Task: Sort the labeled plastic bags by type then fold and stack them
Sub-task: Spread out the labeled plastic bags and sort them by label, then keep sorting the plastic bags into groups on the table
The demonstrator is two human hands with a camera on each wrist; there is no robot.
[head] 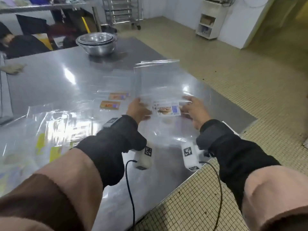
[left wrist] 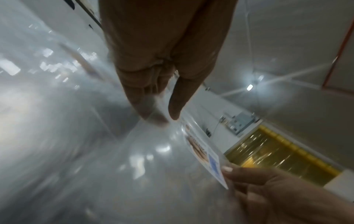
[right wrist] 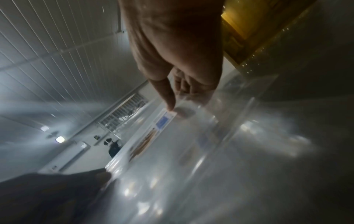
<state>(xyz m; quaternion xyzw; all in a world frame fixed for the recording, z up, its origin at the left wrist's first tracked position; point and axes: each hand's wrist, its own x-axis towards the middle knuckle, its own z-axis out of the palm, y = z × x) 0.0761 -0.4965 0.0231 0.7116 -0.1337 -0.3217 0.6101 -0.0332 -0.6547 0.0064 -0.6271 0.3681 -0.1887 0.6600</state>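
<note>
Here both hands hold a small sheaf of clear plastic bags (head: 158,84) up off the stainless steel table (head: 50,77), near its right edge. The left hand (head: 138,109) pinches the sheaf at its left side, thumb on the near face and fingers behind the film; the left wrist view shows the thumb (left wrist: 177,98) and the fingertips (left wrist: 153,115) closing on the plastic. The right hand (head: 194,110) pinches the right side the same way, thumb tip at the end of the label in the right wrist view (right wrist: 168,97).

Between the two hands sits a white label (head: 167,109) stuck on the front bag. It carries a line of dark capital letters, too blurred to read, a photo of what looks like a baked product below it, and a blue-violet block at its right end. In the left wrist view the same label (left wrist: 203,153) runs edge-on toward the right hand (left wrist: 268,194).

On the table to the left lie more clear bags. Two bear orange-brown labels, one (head: 110,105) nearer and one (head: 118,96) just beyond it, each with a violet patch; their writing cannot be made out. Nearer the person, at the left, a loose spread of bags with yellow labels (head: 50,147) covers the steel.

At the far end of the table stands a nest of steel mixing bowls (head: 96,43). Both wrists wear white camera units with black-and-white square markers (head: 190,155) and trailing black cables (head: 130,189).
</note>
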